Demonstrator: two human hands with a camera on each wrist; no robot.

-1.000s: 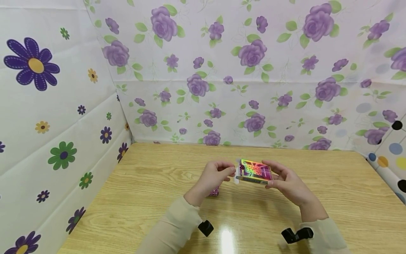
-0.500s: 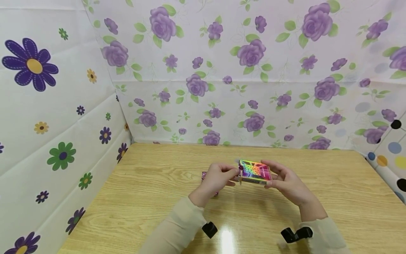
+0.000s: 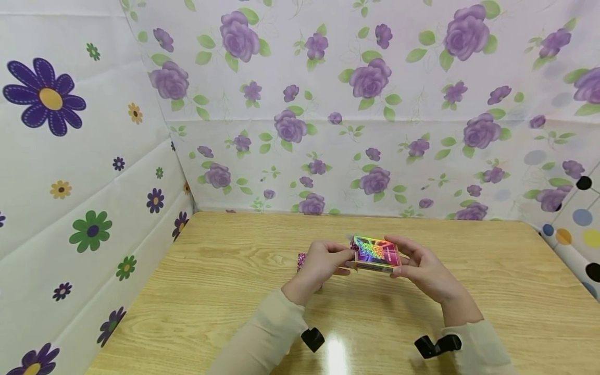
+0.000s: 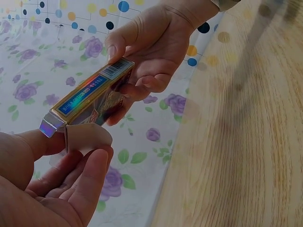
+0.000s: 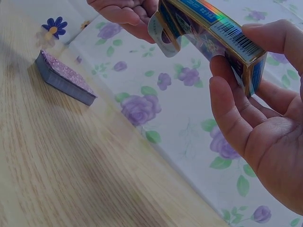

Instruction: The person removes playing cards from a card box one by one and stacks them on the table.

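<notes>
My right hand [image 3: 424, 268] grips a shiny rainbow-and-magenta card box [image 3: 378, 253] by its right end, thumb on one narrow side and fingers on the other. The box is held above the table, lying nearly flat with its opened end to the left. A barcode and foil edges show on the box [image 4: 90, 92] in the left wrist view, and a pale end flap [image 4: 87, 137] sticks out. My left hand [image 3: 323, 263] has thumb and fingers around this flap at the open end. A stack of cards [image 5: 66, 78] with a glittery pink top lies on the table, mostly hidden behind my left hand in the head view.
The wooden table [image 3: 225, 291] spreads below both hands. A cloth with purple roses [image 3: 290, 125] hangs along its back edge, and another flowered cloth [image 3: 94, 229] closes the left side. Black wrist mounts [image 3: 438, 346] sit at both sleeves.
My left hand has moved slightly right, from beside the box onto its open end, uncovering more of the card stack's far corner. My right hand and the box have hardly moved.
</notes>
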